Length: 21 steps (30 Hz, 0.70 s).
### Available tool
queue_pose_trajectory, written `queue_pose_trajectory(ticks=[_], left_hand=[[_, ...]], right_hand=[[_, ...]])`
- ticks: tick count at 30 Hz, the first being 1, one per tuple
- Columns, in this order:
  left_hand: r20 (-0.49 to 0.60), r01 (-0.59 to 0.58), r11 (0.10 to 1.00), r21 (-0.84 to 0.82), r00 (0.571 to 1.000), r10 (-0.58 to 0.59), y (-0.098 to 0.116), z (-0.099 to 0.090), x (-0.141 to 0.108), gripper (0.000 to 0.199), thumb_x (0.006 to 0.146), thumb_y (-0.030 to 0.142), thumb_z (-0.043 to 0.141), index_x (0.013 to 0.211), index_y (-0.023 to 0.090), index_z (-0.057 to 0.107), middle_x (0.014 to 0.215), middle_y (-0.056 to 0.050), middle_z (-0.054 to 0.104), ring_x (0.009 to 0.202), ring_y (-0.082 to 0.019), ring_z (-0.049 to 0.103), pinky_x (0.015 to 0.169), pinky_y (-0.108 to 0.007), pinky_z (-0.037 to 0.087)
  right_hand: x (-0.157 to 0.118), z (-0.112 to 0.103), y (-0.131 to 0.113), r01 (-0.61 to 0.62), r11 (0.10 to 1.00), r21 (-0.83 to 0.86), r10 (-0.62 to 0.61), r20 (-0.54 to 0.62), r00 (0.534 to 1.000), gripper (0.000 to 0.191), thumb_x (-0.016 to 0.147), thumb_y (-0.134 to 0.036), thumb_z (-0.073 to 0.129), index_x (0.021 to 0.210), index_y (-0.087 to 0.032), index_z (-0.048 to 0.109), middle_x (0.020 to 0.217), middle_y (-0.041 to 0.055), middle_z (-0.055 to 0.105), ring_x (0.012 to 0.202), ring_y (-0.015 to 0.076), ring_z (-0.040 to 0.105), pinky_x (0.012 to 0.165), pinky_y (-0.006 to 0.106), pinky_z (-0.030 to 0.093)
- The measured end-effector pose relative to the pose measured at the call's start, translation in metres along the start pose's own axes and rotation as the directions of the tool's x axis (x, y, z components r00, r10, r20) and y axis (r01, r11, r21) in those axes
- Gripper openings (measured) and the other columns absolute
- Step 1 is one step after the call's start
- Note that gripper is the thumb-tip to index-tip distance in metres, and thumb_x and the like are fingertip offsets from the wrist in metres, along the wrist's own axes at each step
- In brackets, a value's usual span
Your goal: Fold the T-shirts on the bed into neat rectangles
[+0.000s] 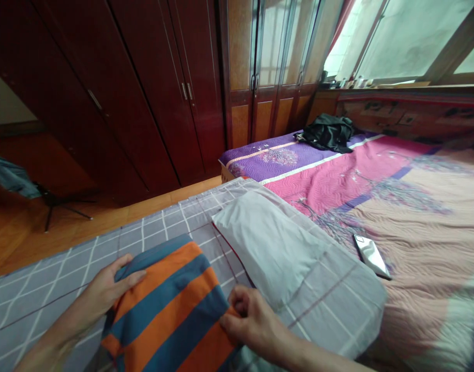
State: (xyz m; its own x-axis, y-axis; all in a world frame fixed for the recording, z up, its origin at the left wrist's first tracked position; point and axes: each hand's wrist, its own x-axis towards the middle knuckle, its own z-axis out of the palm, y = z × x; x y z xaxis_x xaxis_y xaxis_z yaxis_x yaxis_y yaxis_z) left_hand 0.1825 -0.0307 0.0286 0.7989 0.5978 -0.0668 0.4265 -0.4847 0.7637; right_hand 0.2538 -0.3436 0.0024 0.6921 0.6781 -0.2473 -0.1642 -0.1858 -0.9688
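An orange and blue striped cloth (170, 310), which looks like a folded garment, lies low in the middle of the head view. My left hand (115, 287) grips its left edge, thumb on top and fingers partly hidden behind the fabric. At the right edge, my right hand (250, 318) pinches the cloth between thumb and curled fingers. Beneath it spreads a grey sheet with white checks (333, 310). Just beyond my right hand rests a pale, flat, rectangular bundle (265, 243) with a thin red line along its left side.
A phone (372, 257) lies on the patterned quilt (415, 222) to the right. Farther back on the quilt is a heap of black cloth (327, 133). Dark red wardrobes (143, 93) line the far side. A black stand (62, 206) stands on the floor at left.
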Motion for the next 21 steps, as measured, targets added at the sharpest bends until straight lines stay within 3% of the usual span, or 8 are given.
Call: queue_pose_trajectory(ticks=[2,5,10,13,15,18,21], left_hand=[[0.05,0.018,0.996,-0.082,0.999,-0.014,0.026,0.008,-0.001,0.072,0.063,0.059,0.071,0.119,0.016,0.055,0.136,-0.015,0.05,0.124,-0.034,0.047,0.103,-0.042,0.041],[0.151,0.024,0.966,-0.256,0.988,0.015,0.071,0.028,-0.003,0.076,0.065,0.056,0.072,0.125,0.018,0.048,0.136,-0.013,0.051,0.121,-0.032,0.051,0.098,-0.04,0.047],[0.263,-0.005,0.877,-0.48,0.953,0.15,0.142,0.071,-0.004,0.061,0.068,0.045,0.075,0.119,0.02,0.05,0.123,-0.008,0.061,0.105,-0.026,0.062,0.087,-0.032,0.054],[0.31,-0.049,0.815,-0.577,0.91,0.274,0.178,0.094,0.004,0.048,0.07,0.041,0.074,0.107,0.019,0.053,0.107,-0.005,0.068,0.094,-0.022,0.066,0.083,-0.031,0.055],[0.292,-0.078,0.792,-0.605,0.904,0.312,0.195,0.11,0.015,0.045,0.07,0.04,0.073,0.103,0.018,0.052,0.101,-0.004,0.069,0.087,-0.02,0.067,0.08,-0.031,0.055],[0.265,-0.19,0.836,-0.514,0.892,0.366,0.199,0.136,0.042,0.044,0.076,0.042,0.065,0.107,0.016,0.05,0.099,-0.005,0.068,0.085,-0.02,0.067,0.078,-0.033,0.054],[0.233,-0.353,0.928,-0.121,0.898,0.372,0.185,0.161,0.07,0.039,0.078,0.041,0.06,0.106,0.014,0.055,0.098,-0.008,0.067,0.095,-0.026,0.063,0.086,-0.04,0.05]], right_hand=[[-0.008,-0.024,-0.005,-0.016,0.98,0.196,0.019,-0.014,1.0,0.031,0.065,-0.034,0.071,0.068,-0.02,0.043,0.05,-0.0098,0.04,0.044,0.0041,0.033,0.041,0.017,0.022],[-0.025,-0.065,-0.013,0.027,0.946,0.324,0.004,-0.095,0.995,0.039,0.063,-0.04,0.077,0.071,-0.019,0.045,0.05,-0.0087,0.048,0.042,0.0036,0.037,0.042,0.017,0.023],[-0.055,-0.13,-0.035,0.109,0.898,0.426,-0.011,-0.226,0.974,0.036,0.067,-0.039,0.078,0.081,-0.019,0.052,0.065,-0.0007,0.066,0.06,0.0133,0.062,0.056,0.022,0.043],[-0.057,-0.165,-0.049,0.177,0.884,0.433,-0.044,-0.3,0.953,0.034,0.065,-0.034,0.079,0.082,-0.019,0.054,0.067,-0.0005,0.067,0.062,0.0145,0.065,0.06,0.024,0.047],[-0.047,-0.187,-0.053,0.218,0.891,0.399,-0.061,-0.369,0.927,0.034,0.062,-0.034,0.08,0.08,-0.019,0.055,0.067,-0.0008,0.067,0.06,0.0135,0.064,0.058,0.024,0.048],[-0.018,-0.215,-0.043,0.214,0.957,0.195,-0.094,-0.49,0.867,0.032,0.061,-0.04,0.075,0.075,-0.018,0.056,0.061,-0.0026,0.063,0.052,0.0104,0.058,0.05,0.021,0.044],[0.01,-0.235,-0.015,0.053,0.995,-0.087,-0.093,-0.564,0.821,0.031,0.062,-0.045,0.067,0.072,-0.016,0.062,0.049,-0.0042,0.054,0.041,0.0093,0.048,0.039,0.021,0.035]])
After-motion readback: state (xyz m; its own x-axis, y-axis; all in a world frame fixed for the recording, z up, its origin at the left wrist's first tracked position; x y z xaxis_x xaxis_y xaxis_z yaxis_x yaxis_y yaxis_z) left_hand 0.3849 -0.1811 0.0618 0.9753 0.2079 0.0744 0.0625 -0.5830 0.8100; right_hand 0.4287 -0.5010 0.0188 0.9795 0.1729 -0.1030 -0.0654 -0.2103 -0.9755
